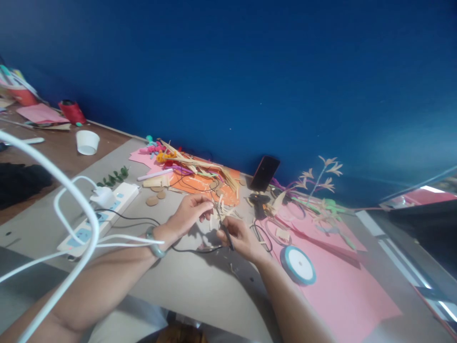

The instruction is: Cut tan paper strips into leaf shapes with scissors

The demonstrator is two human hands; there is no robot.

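Blue wall (228,81) rose behind the bench (182,283). Your right hand (243,237) gripped a dark, slender tool (229,237); at the tool's ten o'clock, your left hand (189,213) pinched its fingers closed, contents unclear.

This looks like a craft workspace: a grey tabletop (210,281) set against a blue wall (228,71), littered with pink paper (346,300), an orange sheet (183,182), a ribbon spool (299,265) and a power strip (113,206), with a red thread cone (72,113) farther left.

Spool (300,265) right of hands (243,238)
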